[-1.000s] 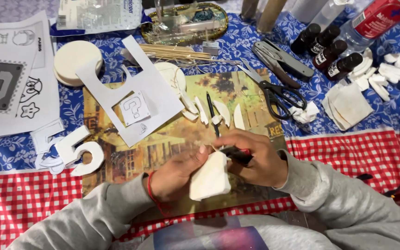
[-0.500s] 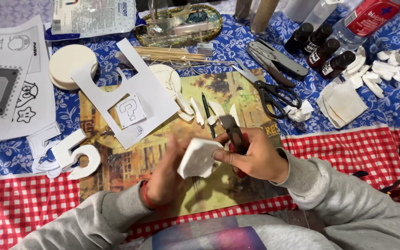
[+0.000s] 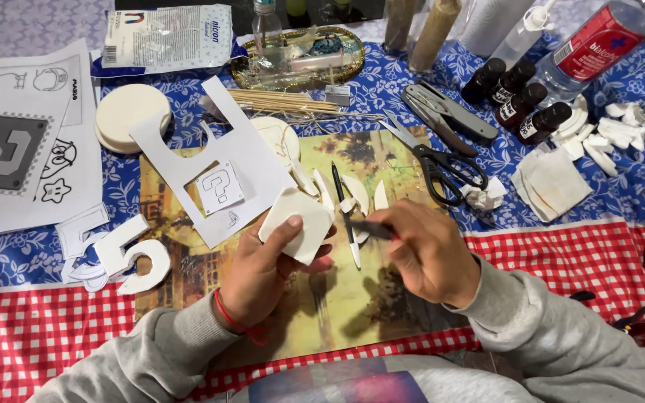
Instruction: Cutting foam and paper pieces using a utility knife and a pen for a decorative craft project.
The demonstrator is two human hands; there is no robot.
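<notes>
White foam piece (image 3: 297, 222) in left hand (image 3: 266, 272)

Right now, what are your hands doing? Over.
Left hand holds a white foam piece. Right hand grips a dark-handled craft knife beside it. White offcuts lie just beyond.

1. A clear flat packet (image 3: 167, 37) with blue edging is laid at the top left.
2. A red label (image 3: 597, 42) is wrapped around a clear bottle at the top right.
3. White labels are borne by small dark bottles (image 3: 520, 91).
</notes>
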